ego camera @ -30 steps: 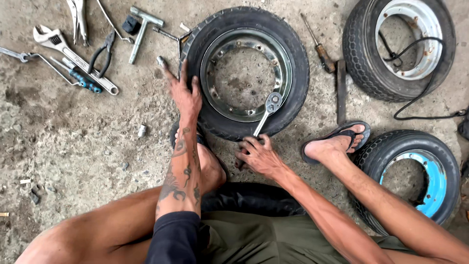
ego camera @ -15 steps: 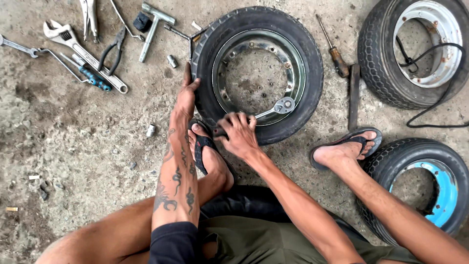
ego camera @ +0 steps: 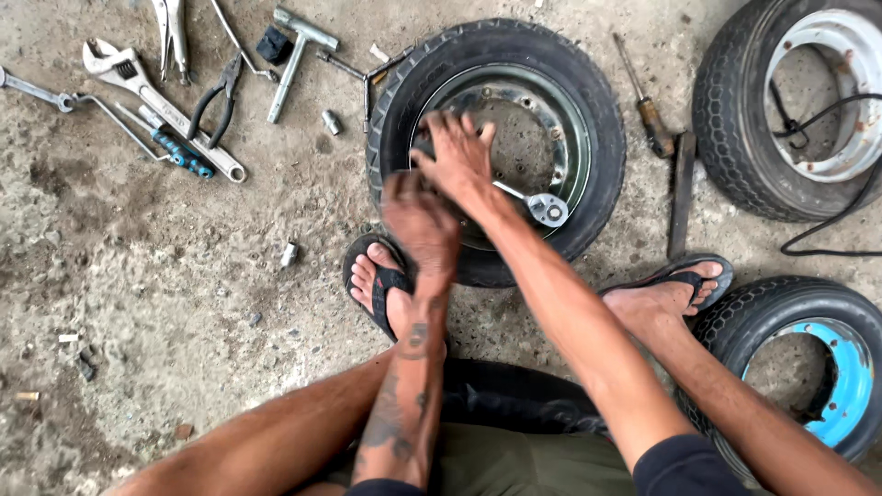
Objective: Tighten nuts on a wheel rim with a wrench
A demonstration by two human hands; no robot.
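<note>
**Both hands now over the rim**

We see a shift from the two earlier views: the right hand [ego camera: 459, 156], which a second ago sat at the tyre's near edge by the ratchet handle, has come up over the green wheel rim [ego camera: 560, 119] and now lies spread, fingers open, on its left side at about 9 o'clock. It grips nothing we can make out. The left hand [ego camera: 421, 220], earlier stretched flat along the tyre's left wall, has drawn back to about 7 o'clock on the tyre [ego camera: 514, 46]; it is blurred with motion, so we cannot tell whether it is closed on anything.

The ratchet wrench [ego camera: 537, 204] is let go: it rests inside the rim at about 4 o'clock, head towards the right, touching no hand. We judge that wrench work is paused and the hands are working on the rim directly.

The tyre lies flat on the concrete floor [ego camera: 138, 303], just beyond the sandalled left foot [ego camera: 377, 280]. Loose tools, among them an adjustable spanner [ego camera: 138, 83] and pliers [ego camera: 216, 101], lie well apart at 10 o'clock.
</note>
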